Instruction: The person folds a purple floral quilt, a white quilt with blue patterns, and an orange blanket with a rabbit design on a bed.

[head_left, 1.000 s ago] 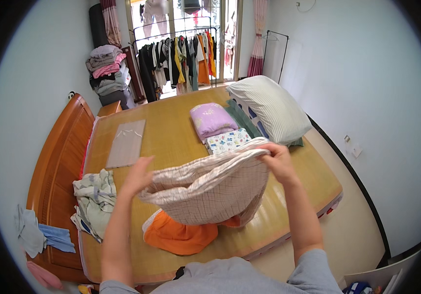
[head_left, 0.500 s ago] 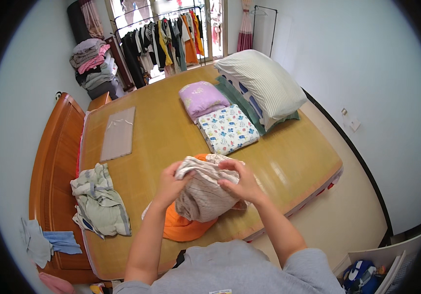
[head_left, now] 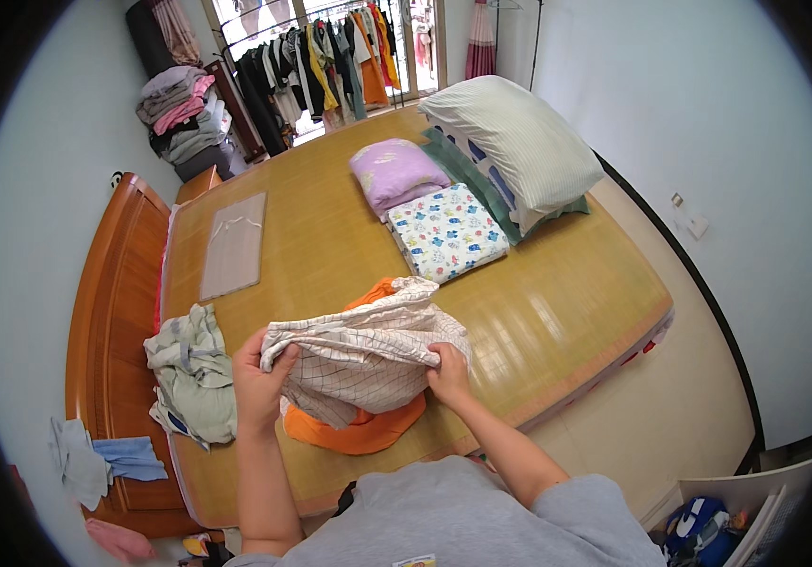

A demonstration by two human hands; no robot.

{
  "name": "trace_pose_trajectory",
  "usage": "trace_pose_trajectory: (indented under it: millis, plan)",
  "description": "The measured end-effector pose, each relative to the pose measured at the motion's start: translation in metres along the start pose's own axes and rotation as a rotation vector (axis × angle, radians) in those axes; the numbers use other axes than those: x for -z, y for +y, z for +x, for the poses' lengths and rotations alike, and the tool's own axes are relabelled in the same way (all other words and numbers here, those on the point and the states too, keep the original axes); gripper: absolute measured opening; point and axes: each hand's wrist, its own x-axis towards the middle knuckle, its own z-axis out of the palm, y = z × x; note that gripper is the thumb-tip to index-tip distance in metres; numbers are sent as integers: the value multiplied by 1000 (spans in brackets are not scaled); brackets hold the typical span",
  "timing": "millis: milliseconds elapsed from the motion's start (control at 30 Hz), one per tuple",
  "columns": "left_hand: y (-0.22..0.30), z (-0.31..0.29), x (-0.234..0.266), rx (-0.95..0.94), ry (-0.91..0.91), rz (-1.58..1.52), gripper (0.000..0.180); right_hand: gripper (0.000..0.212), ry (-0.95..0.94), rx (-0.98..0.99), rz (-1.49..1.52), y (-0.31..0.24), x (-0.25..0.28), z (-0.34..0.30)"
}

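Note:
A cream checked garment (head_left: 358, 357) is stretched between my two hands, its gathered edge along the top. My left hand (head_left: 256, 386) grips one end of that edge, thumb on top. At the other end, my right hand (head_left: 448, 376) pinches the fabric between thumb and fingers. The lower part hangs loose in folds; its exact kind is unclear. Under and behind it an orange cloth (head_left: 357, 433) lies on the bed mat (head_left: 538, 331), partly covered. To the left of my left hand lies a crumpled pale green cloth (head_left: 196, 383).
Farther off sit a folded patterned quilt (head_left: 448, 231), a purple folded blanket (head_left: 398, 175) and a large striped pillow (head_left: 519, 151). A flat beige board (head_left: 233, 246) lies at left. The wooden headboard (head_left: 122, 350) bounds the left side. Clothes hang on a rack (head_left: 311, 76) by the window.
My hands have moved apart, the left one outward to the left, spreading the bunched checked garment wide. The view has shifted slightly.

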Motion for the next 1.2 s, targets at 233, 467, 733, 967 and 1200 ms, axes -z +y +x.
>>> trace_pose_trajectory:
  millis: [233,467,733,967,1200]
  plan:
    - [18,-31,44,-63,-60,153,20,28,-32,31,78,11,10,43]
    - [35,-50,41,-176,-226,173,24,39,-505,442,12,-32,5,95]
    - [56,-80,53,-174,-261,208,21,42,-938,641,-188,-70,-38,85]
    - [47,-104,77,-135,-83,194,20,35,-985,580,-121,-69,-51,78]
    - [29,-75,97,96,324,205,15,20,-350,67,369,-25,1,122]
